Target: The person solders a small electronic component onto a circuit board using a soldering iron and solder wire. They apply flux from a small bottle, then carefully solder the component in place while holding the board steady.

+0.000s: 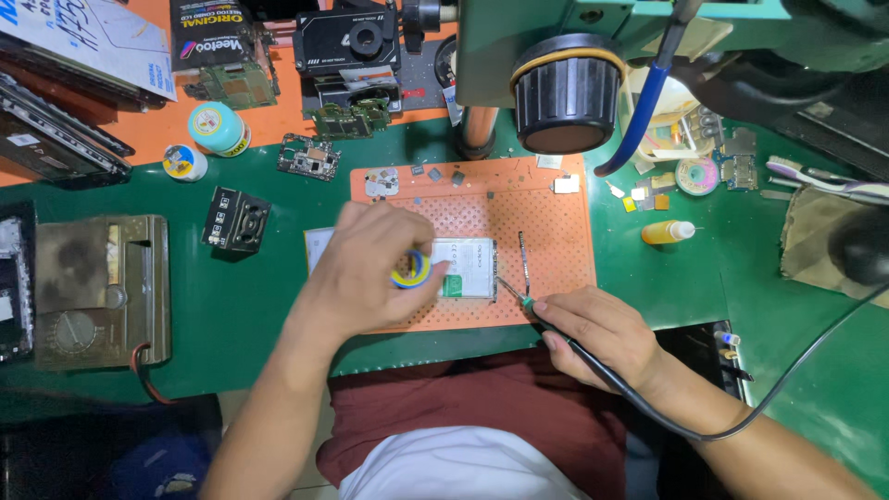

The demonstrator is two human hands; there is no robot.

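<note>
Soldering work over orange mat

Left hand (366, 273) is clenched round a small blue-and-yellow solder spool (409, 269), held over the white phone part (463, 268) mid-mat. Right hand (597, 333) grips a soldering iron (542, 319) pen-style; its tip sits at the phone part's right edge, black cable trailing near-right. I see tweezers (523, 262) lying just right of the part, on the orange mat (556, 222). Far side: microscope lens (567, 93) above the mat. Right of mat, a yellow dropper bottle (667, 231) on the green bench (259, 315). Left: a brass-coloured meter (102, 292) & a small black box (236, 220).
</note>
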